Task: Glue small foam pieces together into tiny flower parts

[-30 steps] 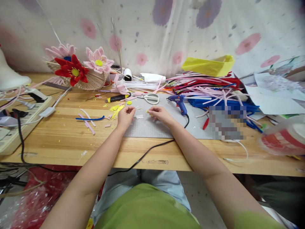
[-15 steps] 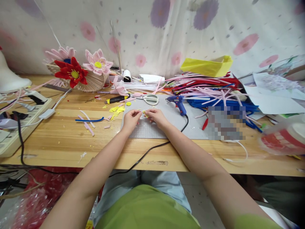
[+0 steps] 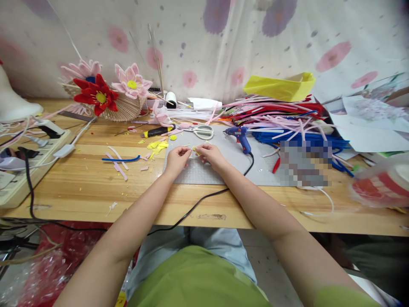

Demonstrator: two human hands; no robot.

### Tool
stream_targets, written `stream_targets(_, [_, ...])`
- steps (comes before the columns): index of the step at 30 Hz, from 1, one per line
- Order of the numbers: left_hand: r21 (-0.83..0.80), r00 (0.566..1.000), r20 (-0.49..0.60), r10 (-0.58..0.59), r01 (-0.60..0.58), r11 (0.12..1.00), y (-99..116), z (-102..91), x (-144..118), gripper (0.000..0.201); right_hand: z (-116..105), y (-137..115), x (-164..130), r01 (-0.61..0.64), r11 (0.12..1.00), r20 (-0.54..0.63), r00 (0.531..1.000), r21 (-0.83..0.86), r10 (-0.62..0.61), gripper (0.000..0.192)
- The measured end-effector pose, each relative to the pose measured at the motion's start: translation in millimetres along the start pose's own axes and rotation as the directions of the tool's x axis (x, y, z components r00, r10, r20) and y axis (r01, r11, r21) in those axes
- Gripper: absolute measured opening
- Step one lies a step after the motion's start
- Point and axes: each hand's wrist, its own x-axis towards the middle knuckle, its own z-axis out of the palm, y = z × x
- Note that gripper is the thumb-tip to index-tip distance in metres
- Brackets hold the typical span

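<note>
Both hands meet over the grey cutting mat (image 3: 211, 175). My right hand (image 3: 209, 155) pinches a small yellow piece (image 3: 195, 149), mostly covered by the fingers. My left hand (image 3: 177, 160) has its thumb and fingertips pressed together just beside that piece; what they hold, if anything, is too small to make out. To the left of my left hand lie yellow scraps (image 3: 157, 146) and a round yellow disc (image 3: 173, 137). Beyond the hands are grey-handled scissors (image 3: 203, 132) and a black and yellow utility knife (image 3: 159, 131).
A blue glue gun (image 3: 241, 137) rests on the mat, its black cord (image 3: 204, 198) crossing the table's front. Pipe cleaners (image 3: 297, 132) lie heaped at the right. Left stand pipe-cleaner flowers (image 3: 96, 97) and a power strip (image 3: 35, 166). A cup (image 3: 383, 181) stands at the far right.
The view has shifted slightly. Both hands stay together over the mat, with the yellow piece still in my right fingers.
</note>
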Motion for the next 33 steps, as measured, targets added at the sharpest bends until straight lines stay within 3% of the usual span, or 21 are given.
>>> stream_targets(8, [-0.061, 0.997, -0.066, 0.046, -0.051, 0.997, 6.5, -3.0, 1.6, 0.011, 1.5, 3.8, 2.9, 0.012, 0.996, -0.021, 1.0, -0.089, -0.014, 0.011])
stream_targets(15, [-0.009, 0.999, 0.007, 0.034, -0.034, 0.999, 3.4, -2.0, 1.5, 0.013, 3.7, 1.9, -0.4, 0.024, 0.994, -0.003, 1.0, -0.104, -0.024, 0.01])
stream_targets(26, [-0.069, 0.995, -0.051, 0.081, -0.084, 0.994, 7.5, -2.7, 1.3, 0.014, 4.0, 8.2, 7.2, 0.001, 0.983, -0.025, 1.0, -0.182, -0.005, 0.013])
stream_targets(33, [-0.027, 0.997, -0.026, 0.073, -0.074, 0.997, 2.1, -1.7, 2.2, 0.013, 6.1, 1.1, 1.0, -0.008, 0.995, -0.029, 1.0, -0.104, 0.005, 0.011])
